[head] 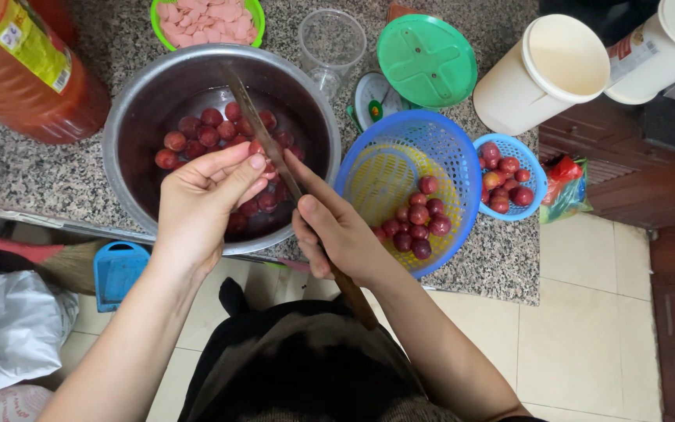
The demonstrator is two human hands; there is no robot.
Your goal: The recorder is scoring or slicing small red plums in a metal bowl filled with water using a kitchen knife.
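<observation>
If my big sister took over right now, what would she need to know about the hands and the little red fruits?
Left hand: over the steel bowl, fingers pinched on one small red fruit.
Right hand: gripping a long knife by its wooden handle, blade pointing up across the bowl, next to the left fingers.
Steel bowl: a heap of red fruits lies in it, in water it seems.
Big blue basket: a small pile of red fruits remains at the near side.
Small blue basket: more red fruits, untouched.
Done: most fruits sit in the bowl. Left: those in both baskets.
</observation>
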